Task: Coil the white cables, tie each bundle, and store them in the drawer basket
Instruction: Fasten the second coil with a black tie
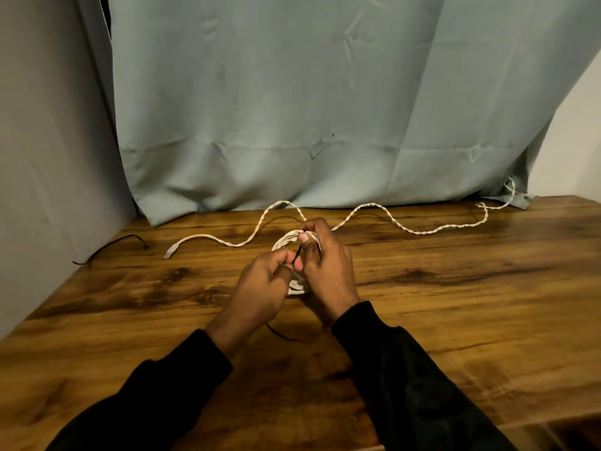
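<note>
Coiled white cable (294, 288), centre frame, is mostly hidden behind both hands; its loop count cannot be made out. Right hand (325, 265) is curled around the coil. A thin black tie (297, 253) is pinched by the left hand (265, 284). A loose white cable (357, 213) is trailed across the wooden table (455, 304) toward upper right.

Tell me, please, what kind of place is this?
Probably a room at home, arranged as a small work corner: a wooden table stands against a grey-green curtain, with a bare wall at the right.
</note>
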